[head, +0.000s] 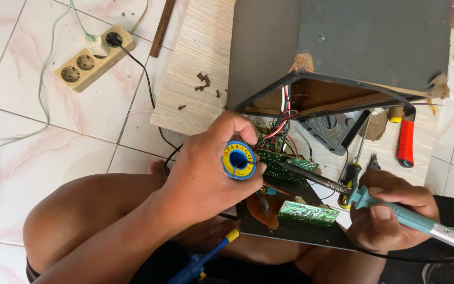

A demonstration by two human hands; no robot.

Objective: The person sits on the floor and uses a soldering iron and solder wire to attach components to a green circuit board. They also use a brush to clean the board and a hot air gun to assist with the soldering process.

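Soldering on the floor: a seated person works at the green circuit boards (285,167) under a dark speaker cabinet (342,42).
Wiring inside stays hard to read. Right hand (390,213) wraps the teal soldering iron (395,210), tip pointing up-left; left hand (211,173) clasps a blue-and-yellow solder spool (239,160).

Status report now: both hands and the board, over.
Left hand grips solder spool. Right hand holds soldering iron, tip at green circuit board. Red and black wires crowd above board.
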